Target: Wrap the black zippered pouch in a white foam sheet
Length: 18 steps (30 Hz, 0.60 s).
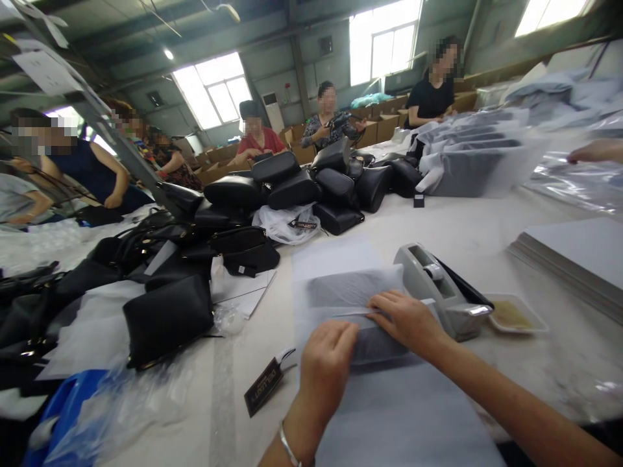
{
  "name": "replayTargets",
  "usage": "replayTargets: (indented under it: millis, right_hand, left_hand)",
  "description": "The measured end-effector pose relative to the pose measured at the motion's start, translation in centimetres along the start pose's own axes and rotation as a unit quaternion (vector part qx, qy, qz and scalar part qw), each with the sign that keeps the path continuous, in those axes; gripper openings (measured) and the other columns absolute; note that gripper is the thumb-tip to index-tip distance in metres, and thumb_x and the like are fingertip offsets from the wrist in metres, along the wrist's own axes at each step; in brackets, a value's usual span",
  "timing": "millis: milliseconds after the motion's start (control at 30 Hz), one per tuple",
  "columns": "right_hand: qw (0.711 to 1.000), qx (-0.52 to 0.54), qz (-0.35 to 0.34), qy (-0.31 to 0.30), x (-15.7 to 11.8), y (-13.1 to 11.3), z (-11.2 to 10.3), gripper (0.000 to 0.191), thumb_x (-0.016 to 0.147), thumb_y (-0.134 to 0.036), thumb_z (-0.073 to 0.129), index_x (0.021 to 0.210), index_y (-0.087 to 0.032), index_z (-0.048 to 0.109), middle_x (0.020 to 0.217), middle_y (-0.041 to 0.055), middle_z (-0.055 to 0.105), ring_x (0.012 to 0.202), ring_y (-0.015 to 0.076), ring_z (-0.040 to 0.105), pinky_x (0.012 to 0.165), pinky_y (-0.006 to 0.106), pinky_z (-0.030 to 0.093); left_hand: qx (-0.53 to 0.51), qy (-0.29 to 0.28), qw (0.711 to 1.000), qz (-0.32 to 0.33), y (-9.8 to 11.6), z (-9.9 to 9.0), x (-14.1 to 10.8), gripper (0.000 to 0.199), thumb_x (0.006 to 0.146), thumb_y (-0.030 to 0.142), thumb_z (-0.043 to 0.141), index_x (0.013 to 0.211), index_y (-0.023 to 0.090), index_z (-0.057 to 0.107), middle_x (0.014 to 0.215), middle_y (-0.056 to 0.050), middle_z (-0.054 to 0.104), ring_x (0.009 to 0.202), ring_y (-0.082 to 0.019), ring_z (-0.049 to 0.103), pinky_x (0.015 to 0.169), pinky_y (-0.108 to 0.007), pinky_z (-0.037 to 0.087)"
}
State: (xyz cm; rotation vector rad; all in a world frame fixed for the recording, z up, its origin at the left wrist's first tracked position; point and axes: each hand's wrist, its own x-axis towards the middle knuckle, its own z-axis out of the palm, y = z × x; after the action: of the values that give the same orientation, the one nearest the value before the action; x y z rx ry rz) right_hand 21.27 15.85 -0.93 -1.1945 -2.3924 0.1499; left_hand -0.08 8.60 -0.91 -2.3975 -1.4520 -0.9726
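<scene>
A dark handbag [350,290] shows through thin white tissue paper [384,395] that lies around it on the table. My left hand [327,363], with a bracelet at the wrist, has its fingers curled on the paper at the bag's near left. My right hand [406,318] pinches a fold of the same paper over the middle of the bag. Close behind my right hand stands a grey tape dispenser [433,279]. A black hang tag [264,386] with a loop rests on the table left of my left hand.
Black handbags [287,188] are piled across the table, with one bag [168,321] nearer on the left. Several paper-wrapped bags [472,172] stand in a row at the back right. A stack of white sheets [579,253] and a shallow tray [516,314] lie right. Co-workers stand beyond.
</scene>
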Motion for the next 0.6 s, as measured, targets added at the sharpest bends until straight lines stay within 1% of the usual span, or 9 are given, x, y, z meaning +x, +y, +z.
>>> replayTargets:
  millis: [67, 167, 267, 333, 400, 500, 533, 600]
  right_hand:
    - [1.000, -0.018, 0.003, -0.002, 0.2, 0.0, 0.1, 0.010, 0.094, -0.031, 0.059, 0.089, -0.022, 0.062, 0.087, 0.0028, 0.069, 0.086, 0.0215, 0.062, 0.075, 0.031, 0.046]
    - [0.999, -0.052, 0.006, 0.008, 0.9, 0.2, 0.1, 0.013, 0.095, -0.031, 0.056, 0.087, -0.022, 0.061, 0.087, 0.0034, 0.069, 0.086, 0.0217, 0.063, 0.075, 0.032, 0.046]
    - [0.995, -0.092, 0.020, 0.044, 1.3, 1.1, -0.3, 0.010, 0.095, -0.023, 0.052, 0.093, -0.021, 0.062, 0.093, 0.0064, 0.071, 0.088, 0.0230, 0.065, 0.081, 0.035, 0.048]
    - [0.990, -0.105, 0.022, 0.090, 0.9, 2.2, -1.1, 0.015, 0.094, -0.019, 0.051, 0.103, -0.020, 0.062, 0.108, 0.0085, 0.071, 0.099, 0.0252, 0.064, 0.090, 0.038, 0.047]
    - [0.982, -0.108, 0.039, 0.151, -0.4, 3.7, -2.2, 0.020, 0.094, -0.022, 0.051, 0.109, -0.020, 0.063, 0.121, 0.0091, 0.067, 0.110, 0.0269, 0.061, 0.099, 0.041, 0.045]
    - [0.959, -0.104, 0.116, 0.235, -3.7, 6.6, -4.1, 0.024, 0.094, -0.034, 0.052, 0.108, -0.020, 0.065, 0.126, 0.0107, 0.064, 0.120, 0.0285, 0.057, 0.105, 0.043, 0.042]
    - [0.951, -0.103, 0.148, 0.251, -4.9, 7.5, -4.6, 0.027, 0.093, -0.038, 0.052, 0.105, -0.019, 0.066, 0.126, 0.0119, 0.064, 0.122, 0.0296, 0.055, 0.107, 0.045, 0.041]
    - [0.940, -0.089, 0.212, 0.254, -7.0, 8.9, -5.4, 0.034, 0.090, -0.047, 0.052, 0.096, -0.019, 0.069, 0.129, 0.0141, 0.062, 0.126, 0.0321, 0.052, 0.109, 0.048, 0.039]
  left_hand:
    - [-0.015, -0.034, 0.999, 0.030, 1.3, 1.4, -0.9, 0.021, 0.094, 0.017, 0.055, 0.113, 0.019, 0.064, 0.115, -0.007, 0.071, 0.107, -0.022, 0.066, 0.093, -0.037, 0.056]
    - [0.018, -0.060, 0.998, 0.016, 1.9, 3.1, -1.6, 0.028, 0.092, 0.017, 0.061, 0.119, 0.017, 0.062, 0.129, -0.007, 0.066, 0.118, -0.025, 0.062, 0.097, -0.043, 0.056]
    - [0.049, -0.109, 0.993, -0.016, 1.5, 3.4, -1.4, 0.038, 0.090, 0.020, 0.064, 0.127, 0.024, 0.059, 0.139, -0.006, 0.059, 0.126, -0.026, 0.056, 0.102, -0.048, 0.052]
    - [0.063, -0.147, 0.986, -0.039, 1.3, 3.1, -0.9, 0.045, 0.088, 0.024, 0.067, 0.131, 0.030, 0.056, 0.146, -0.006, 0.052, 0.133, -0.028, 0.050, 0.104, -0.053, 0.049]
    - [0.067, -0.181, 0.979, -0.058, 1.2, 2.8, -0.4, 0.050, 0.087, 0.027, 0.068, 0.134, 0.034, 0.053, 0.151, -0.005, 0.046, 0.138, -0.031, 0.043, 0.105, -0.058, 0.046]
    - [0.064, -0.214, 0.972, -0.067, 1.2, 2.3, 0.0, 0.052, 0.089, 0.028, 0.066, 0.137, 0.036, 0.051, 0.155, -0.004, 0.039, 0.142, -0.034, 0.036, 0.106, -0.062, 0.042]
    - [0.063, -0.220, 0.971, -0.068, 1.2, 2.1, 0.1, 0.051, 0.090, 0.028, 0.065, 0.138, 0.036, 0.050, 0.156, -0.004, 0.038, 0.142, -0.034, 0.035, 0.107, -0.062, 0.042]
    - [0.059, -0.227, 0.970, -0.070, 1.3, 1.9, 0.3, 0.048, 0.093, 0.028, 0.060, 0.139, 0.036, 0.050, 0.156, -0.003, 0.038, 0.143, -0.034, 0.034, 0.107, -0.060, 0.041]
